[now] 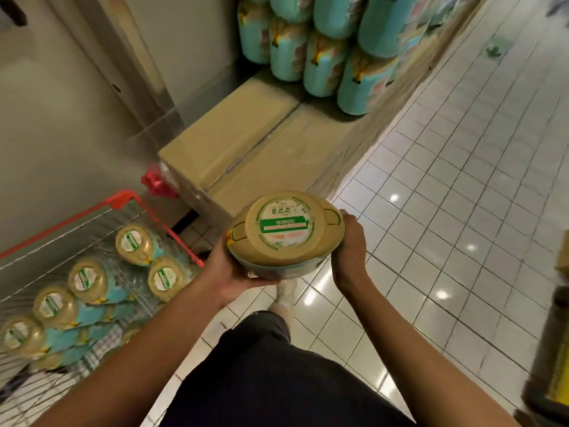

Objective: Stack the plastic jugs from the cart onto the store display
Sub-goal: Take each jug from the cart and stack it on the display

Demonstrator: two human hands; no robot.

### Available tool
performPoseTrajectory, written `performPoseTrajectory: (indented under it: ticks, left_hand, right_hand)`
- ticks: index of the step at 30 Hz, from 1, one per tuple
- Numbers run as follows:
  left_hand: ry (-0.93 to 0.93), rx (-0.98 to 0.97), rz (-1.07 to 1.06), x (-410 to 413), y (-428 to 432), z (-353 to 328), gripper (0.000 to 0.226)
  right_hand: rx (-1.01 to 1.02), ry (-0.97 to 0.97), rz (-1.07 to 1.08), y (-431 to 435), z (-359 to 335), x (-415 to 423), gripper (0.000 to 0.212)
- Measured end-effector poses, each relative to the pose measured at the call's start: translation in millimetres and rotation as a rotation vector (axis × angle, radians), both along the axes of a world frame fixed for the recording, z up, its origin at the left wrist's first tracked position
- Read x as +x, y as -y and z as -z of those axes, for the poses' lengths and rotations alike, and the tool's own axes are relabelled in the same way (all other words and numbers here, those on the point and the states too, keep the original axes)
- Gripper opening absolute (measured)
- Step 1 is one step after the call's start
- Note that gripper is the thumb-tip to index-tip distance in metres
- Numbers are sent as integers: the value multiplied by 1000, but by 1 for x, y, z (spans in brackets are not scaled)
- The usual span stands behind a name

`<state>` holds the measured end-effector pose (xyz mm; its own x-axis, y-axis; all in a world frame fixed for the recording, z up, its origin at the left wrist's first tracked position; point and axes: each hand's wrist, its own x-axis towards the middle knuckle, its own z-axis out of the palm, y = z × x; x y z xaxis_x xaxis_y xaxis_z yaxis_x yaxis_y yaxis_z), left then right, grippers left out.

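Here, in the head view, the person holds one jug (pixel 286 232) in the air over the tiled floor (pixel 462 211), its tan end with a round green label turned toward the camera. The left hand (pixel 234 269) cups it from below, fingers curled under it. The right hand (pixel 348 251) grips its right side, fingers wrapped round the far edge. The other jugs (pixel 92 278) lie on their sides in the red-rimmed wire cart (pixel 123 200) at lower left. The stacked jugs (pixel 323 57) stand on cardboard boxes (pixel 246 134) ahead.

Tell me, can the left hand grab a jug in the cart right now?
Probably not yet: the left hand grips the held jug. The cart jugs lie uncovered beside it, though.
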<state>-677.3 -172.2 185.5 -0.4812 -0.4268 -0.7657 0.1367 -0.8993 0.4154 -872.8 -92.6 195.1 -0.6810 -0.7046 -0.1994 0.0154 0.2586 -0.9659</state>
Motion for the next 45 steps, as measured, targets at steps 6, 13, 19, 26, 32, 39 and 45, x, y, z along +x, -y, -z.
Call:
performPoseTrajectory:
  ticks: [6, 13, 19, 26, 32, 39, 45]
  left_hand:
    - [7, 88, -156, -56, 66, 10, 56]
    - [92, 107, -270, -108, 126, 8, 49]
    - [162, 119, -363, -134, 156, 2, 39]
    - [292, 130, -540, -162, 179, 2, 43]
    - [306, 107, -713, -188, 190, 7, 45]
    - [438, 22, -810, -211, 185, 9, 37]
    - [390, -183, -890, -209, 153, 23, 34]
  right_hand:
    - [53, 38, -60, 83, 20, -64, 33]
    - [115, 95, -158, 165, 31, -111, 30]
    - [129, 62, -246, 223, 42, -141, 31]
    - [157, 173, -391, 281, 48, -162, 30]
    - [89, 350, -532, 321, 49, -178, 35]
    - [8, 136, -561, 336, 41, -189, 34]
    - [-51, 88, -741, 269, 48, -210, 36]
